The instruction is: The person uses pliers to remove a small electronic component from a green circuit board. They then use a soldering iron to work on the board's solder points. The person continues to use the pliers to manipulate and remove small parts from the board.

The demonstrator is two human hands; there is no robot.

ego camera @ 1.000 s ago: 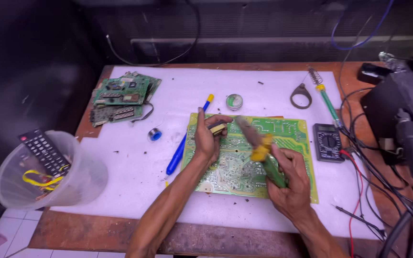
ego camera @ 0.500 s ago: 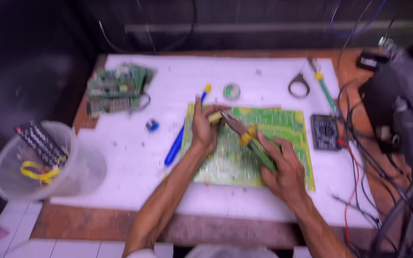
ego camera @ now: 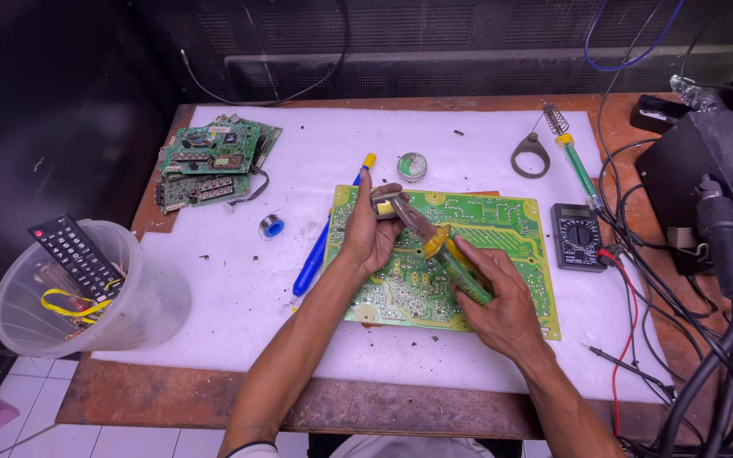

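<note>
Green circuit board (ego camera: 477,254) flat on white mat (ego camera: 485,144), centre of wooden bench. Left hand (ego camera: 372,233) pinches small yellowish part (ego camera: 381,204) above board's upper left corner. Right hand (ego camera: 498,297) closed around green-and-yellow pliers (ego camera: 439,244), tips at part. Blue pen-shaped tool (ego camera: 320,250) just left of board; multimeter (ego camera: 577,236) right.

Small grey multimeter screen (ego camera: 577,215) right of green board, no packages
</note>
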